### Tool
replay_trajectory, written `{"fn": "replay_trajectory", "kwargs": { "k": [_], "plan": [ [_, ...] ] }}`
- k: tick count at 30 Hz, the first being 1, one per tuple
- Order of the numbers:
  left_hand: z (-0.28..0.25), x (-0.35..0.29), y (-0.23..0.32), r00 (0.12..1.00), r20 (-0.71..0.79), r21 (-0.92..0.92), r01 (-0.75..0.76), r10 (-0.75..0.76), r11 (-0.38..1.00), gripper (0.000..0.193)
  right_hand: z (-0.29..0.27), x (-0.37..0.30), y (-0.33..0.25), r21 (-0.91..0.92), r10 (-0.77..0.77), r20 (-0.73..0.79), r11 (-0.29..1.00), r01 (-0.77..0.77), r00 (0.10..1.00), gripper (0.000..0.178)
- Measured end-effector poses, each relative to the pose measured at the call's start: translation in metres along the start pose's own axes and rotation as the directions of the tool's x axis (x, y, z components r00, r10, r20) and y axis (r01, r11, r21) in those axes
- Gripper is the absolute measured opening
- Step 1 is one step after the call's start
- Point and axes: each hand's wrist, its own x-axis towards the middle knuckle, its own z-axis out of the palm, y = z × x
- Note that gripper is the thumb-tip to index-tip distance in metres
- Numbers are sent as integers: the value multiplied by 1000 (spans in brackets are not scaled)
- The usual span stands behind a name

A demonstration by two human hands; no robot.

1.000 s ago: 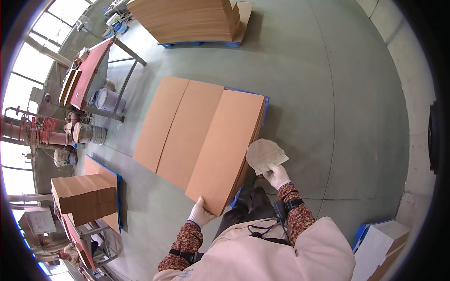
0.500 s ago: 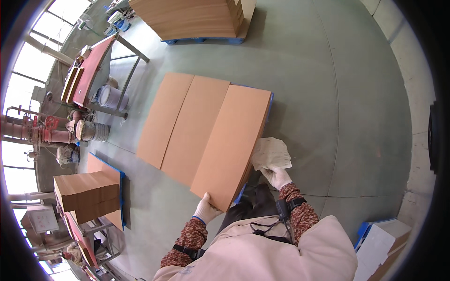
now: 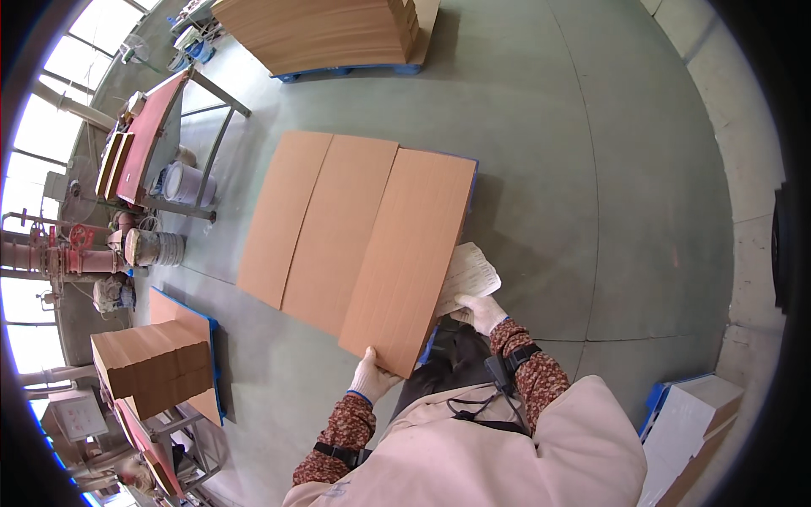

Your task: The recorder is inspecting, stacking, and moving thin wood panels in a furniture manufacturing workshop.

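The left hand (image 3: 369,376) pinches the near corner of the big brown cardboard sheet (image 3: 410,258), its fingers closed around the edge. The sheet lies flat on the blue pallet (image 3: 470,190), beside two more sheets (image 3: 317,220). The right hand (image 3: 481,311), just right of the sheet, holds a crumpled white paper (image 3: 466,275) tightly. A good way is probably to keep the sheet flat so its edges line up. The cardboard looks stiff, smooth and long.
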Motion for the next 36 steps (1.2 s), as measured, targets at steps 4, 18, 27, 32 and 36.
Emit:
{"fn": "replay_trajectory", "kwargs": {
  "k": [4, 18, 27, 32, 36],
  "plan": [
    [-8, 11, -1, 1000, -2, 19, 2, -2, 1000, 68, -4, 2, 2, -34, 34, -42, 999, -35, 999, 33],
    [-3, 8, -3, 999, -8, 31, -42, 42, 999, 64, 0, 6, 18, -63, 53, -99, 996, -60, 994, 22],
    [-3, 5, -6, 996, 45, 24, -75, 74, 997, 71, 3, 4, 22, -83, 51, -90, 995, -58, 995, 23],
    [-7, 11, -7, 996, 64, 57, -70, 67, 996, 69, -1, -4, 18, -90, 203, 39, 976, -199, 978, 25],
    [-4, 9, -4, 999, 41, 40, -21, 20, 999, 68, 6, -27, -4, -636, 454, 20, 693, -339, 891, 42]
  ]
}}
